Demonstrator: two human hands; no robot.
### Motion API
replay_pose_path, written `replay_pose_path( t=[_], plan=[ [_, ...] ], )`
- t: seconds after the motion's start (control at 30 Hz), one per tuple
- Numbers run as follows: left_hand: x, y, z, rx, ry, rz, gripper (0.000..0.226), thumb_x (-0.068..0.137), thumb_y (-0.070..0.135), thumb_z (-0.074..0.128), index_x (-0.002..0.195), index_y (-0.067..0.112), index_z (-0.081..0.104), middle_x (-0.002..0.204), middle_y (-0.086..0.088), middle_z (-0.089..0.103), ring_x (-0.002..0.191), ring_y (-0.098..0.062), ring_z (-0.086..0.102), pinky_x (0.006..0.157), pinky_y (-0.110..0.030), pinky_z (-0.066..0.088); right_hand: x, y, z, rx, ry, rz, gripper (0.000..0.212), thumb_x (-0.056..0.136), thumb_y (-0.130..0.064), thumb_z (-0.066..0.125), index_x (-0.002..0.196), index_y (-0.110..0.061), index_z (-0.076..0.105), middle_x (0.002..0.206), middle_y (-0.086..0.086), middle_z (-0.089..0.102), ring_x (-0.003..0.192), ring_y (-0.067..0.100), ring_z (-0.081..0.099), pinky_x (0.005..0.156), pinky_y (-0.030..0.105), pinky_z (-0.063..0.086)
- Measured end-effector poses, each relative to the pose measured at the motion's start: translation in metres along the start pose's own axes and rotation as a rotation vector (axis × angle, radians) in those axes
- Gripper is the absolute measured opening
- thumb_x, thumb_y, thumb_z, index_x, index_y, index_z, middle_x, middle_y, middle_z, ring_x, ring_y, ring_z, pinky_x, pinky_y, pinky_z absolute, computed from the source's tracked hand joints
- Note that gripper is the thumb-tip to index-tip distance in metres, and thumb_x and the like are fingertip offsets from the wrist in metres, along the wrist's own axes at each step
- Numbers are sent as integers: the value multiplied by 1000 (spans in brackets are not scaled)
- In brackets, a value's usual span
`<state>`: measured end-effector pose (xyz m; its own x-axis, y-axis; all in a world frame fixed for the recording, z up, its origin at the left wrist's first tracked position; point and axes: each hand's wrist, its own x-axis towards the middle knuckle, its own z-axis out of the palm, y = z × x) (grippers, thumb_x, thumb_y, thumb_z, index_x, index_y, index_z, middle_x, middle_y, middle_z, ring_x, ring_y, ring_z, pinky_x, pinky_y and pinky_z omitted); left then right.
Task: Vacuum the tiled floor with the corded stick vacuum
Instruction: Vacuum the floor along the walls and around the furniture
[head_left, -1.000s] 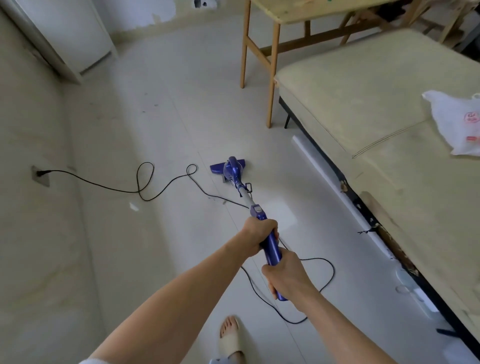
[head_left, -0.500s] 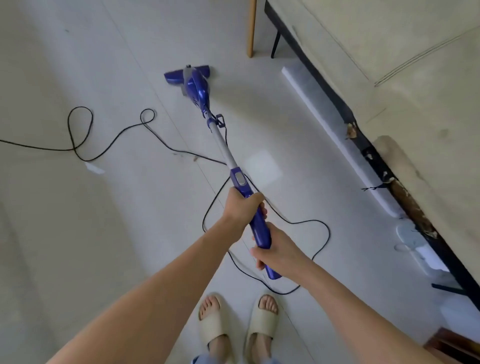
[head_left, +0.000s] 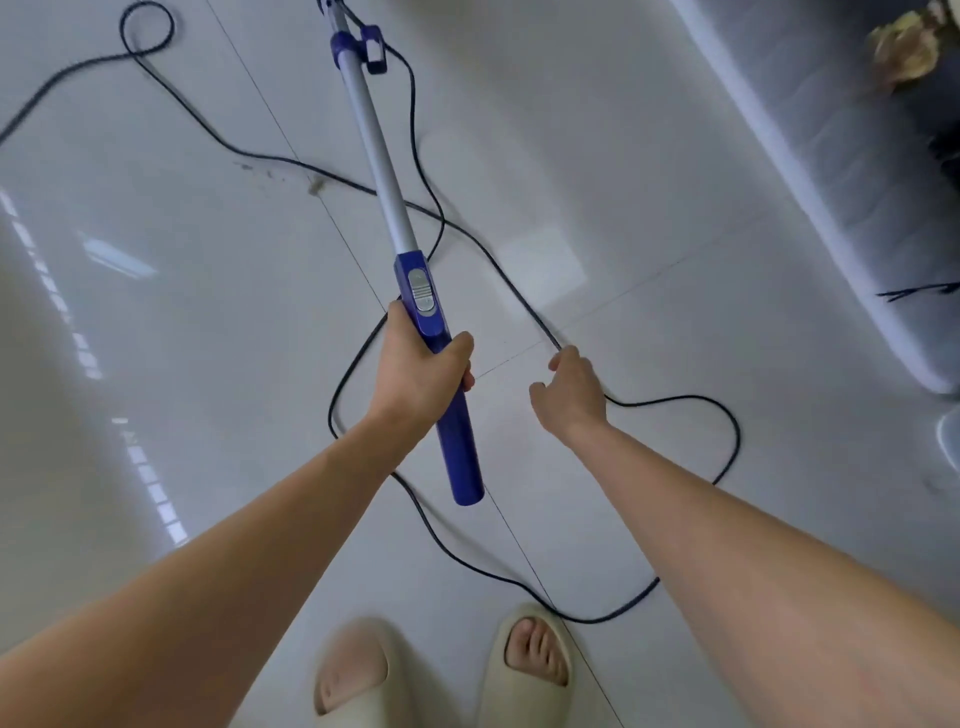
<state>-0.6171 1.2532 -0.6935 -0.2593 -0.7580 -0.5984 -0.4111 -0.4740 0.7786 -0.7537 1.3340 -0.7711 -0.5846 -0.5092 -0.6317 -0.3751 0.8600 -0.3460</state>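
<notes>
Head view: the vacuum (head_left: 415, 291) handle is gripped by the left hand (head_left: 415, 371) (wand running toward 12 o'clock); the right hand (head_left: 571, 395), loosely curled, holds nothing above the cord (head_left: 727, 452).

I have both bare forearms stretched forward and down. My left hand (head_left: 415, 374) grips the blue plastic handle of the stick vacuum (head_left: 452, 415), thumb over the top, fingers curled round it. My right hand (head_left: 571, 397) hangs just beside it, off the handle, fingers loosely curled, holding nothing.
</notes>
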Motion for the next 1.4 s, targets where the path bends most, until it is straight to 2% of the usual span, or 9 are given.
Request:
replay_pose_path(
  t=[0.27,0.43,0.57,0.67,0.77,0.93,1.07,1.23,1.4],
  plan=[
    [55,-65,9,14,24,51,22,89,8,54,102,15,37,85,-17,57,44,-3,51,43,-9,42,110,9,49,-327,129,10,56,87,-3,54,137,-9,30,133,17,42,121,33,43,97,39,38],
    [67,-83,-3,22,76,51,22,87,7,55,99,17,39,78,-11,56,47,-8,53,47,-11,45,125,13,55,-384,208,-110,32,92,7,35,121,-1,44,120,21,54,110,38,51,82,41,40],
    [49,-73,-24,28,118,54,21,86,5,54,98,15,41,67,-8,54,43,-8,50,47,-14,45,95,-7,43,-308,232,-250,20,97,-2,37,112,-1,50,112,19,55,99,38,55,70,34,33],
    [12,-46,-52,27,149,35,22,86,4,55,106,8,46,64,-9,53,43,-10,49,47,-16,45,55,-43,10,-302,195,-326,20,99,-14,42,109,-7,58,109,13,61,96,33,57,67,29,32],
    [-37,-16,-86,29,176,9,23,84,1,57,106,4,51,60,-10,53,43,-11,48,48,-18,45,6,-81,-34,-329,138,-391,22,98,-15,46,107,-13,65,104,8,66,95,30,58,66,27,32],
    [-142,54,-144,71,166,-49,20,85,6,60,104,11,55,52,-3,57,48,-13,51,61,-28,46,-114,-138,-105,-396,-122,-542,25,98,-16,46,106,-16,69,105,5,66,96,26,58,70,29,41],
    [-232,115,-178,67,157,-79,16,85,4,58,97,13,53,60,-6,56,45,-9,50,58,-24,45,-228,-175,-149,-465,-283,-658,27,98,-15,45,108,-16,70,108,4,64,98,24,57,74,31,43],
    [-319,161,-203,118,147,-116,9,84,4,53,87,12,51,58,-7,55,41,-9,48,50,-15,44,-334,-189,-191,-627,-484,-775,27,97,-18,47,110,-21,71,111,2,65,102,23,57,74,27,42],
    [-393,180,-211,136,129,-153,4,85,7,53,86,9,49,61,-6,56,44,-13,49,48,-18,43,-414,-177,-234,-801,-639,-787,24,94,-21,51,106,-23,72,107,-3,66,103,20,59,85,32,49]
  ],
)
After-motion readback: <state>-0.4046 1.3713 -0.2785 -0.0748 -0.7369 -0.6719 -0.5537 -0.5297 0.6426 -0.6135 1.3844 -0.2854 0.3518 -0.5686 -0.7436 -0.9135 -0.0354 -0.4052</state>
